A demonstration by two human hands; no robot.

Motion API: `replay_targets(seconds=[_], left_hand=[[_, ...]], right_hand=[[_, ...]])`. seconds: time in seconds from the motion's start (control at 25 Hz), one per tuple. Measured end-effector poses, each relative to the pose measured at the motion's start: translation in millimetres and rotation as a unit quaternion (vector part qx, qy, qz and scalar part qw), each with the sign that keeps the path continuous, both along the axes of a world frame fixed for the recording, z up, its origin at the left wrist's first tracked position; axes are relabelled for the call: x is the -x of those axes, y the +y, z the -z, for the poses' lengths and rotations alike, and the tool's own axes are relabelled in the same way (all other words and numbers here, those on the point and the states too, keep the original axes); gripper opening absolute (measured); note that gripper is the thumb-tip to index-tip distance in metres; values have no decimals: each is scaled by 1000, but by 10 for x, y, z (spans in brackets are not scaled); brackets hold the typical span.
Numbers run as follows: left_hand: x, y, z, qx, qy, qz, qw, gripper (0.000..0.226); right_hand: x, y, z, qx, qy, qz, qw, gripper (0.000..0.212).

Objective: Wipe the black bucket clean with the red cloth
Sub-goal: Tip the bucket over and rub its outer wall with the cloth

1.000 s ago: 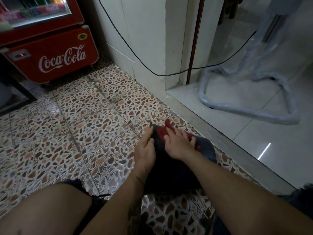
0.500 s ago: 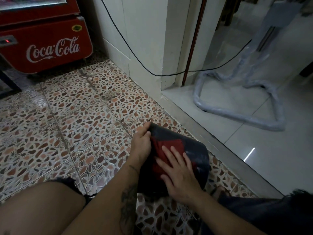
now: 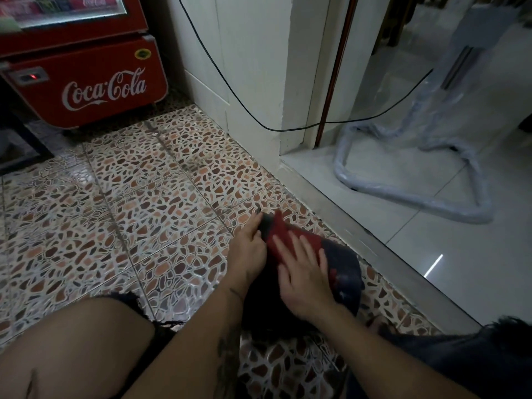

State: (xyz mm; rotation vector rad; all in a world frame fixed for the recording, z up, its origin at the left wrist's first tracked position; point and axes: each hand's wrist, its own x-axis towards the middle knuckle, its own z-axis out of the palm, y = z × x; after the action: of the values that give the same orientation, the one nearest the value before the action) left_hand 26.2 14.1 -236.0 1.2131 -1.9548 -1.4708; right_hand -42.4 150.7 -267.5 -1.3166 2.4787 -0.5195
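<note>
down low, the right hand (image 3: 305, 280) lies spread flat, fingers apart, pressing the red cloth (image 3: 290, 240) against the side of the black bucket (image 3: 344, 272). the left hand (image 3: 249, 249) curls round the bucket's far edge, gripping it. the bucket lies tipped over on the pebble-patterned floor (image 3: 138, 197) between the person's knees, near the metal door sill (image 3: 374, 240). a red drinks cooler (image 3: 86, 87) stands well apart by the wall.

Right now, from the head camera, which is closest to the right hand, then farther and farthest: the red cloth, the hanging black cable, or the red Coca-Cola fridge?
1. Red cloth: under the right hand, on the black bucket.
2. Hanging black cable: ahead, by the white wall.
3. Red Coca-Cola fridge: far left corner.
</note>
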Motion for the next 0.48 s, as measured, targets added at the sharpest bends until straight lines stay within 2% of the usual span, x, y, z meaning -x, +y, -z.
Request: replay_targets(seconds=[0.08,0.12,0.28,0.48], left_hand=[[62,-64,-30,-6,-5,6,1000,47],[90,-92,-46,-20,0,11,1000,46],[59,-62,-55,-108,77,-5,991,45],[-63,18,13,-129,121,-35,984,48]], right_hand=[[-109,307,45,18,44,-76,996,70],[-52,352,39,12,49,-81,995,72],[156,59,-145,-45,-28,19,998,74],[308,-552,-350,-139,-82,7,987,81]])
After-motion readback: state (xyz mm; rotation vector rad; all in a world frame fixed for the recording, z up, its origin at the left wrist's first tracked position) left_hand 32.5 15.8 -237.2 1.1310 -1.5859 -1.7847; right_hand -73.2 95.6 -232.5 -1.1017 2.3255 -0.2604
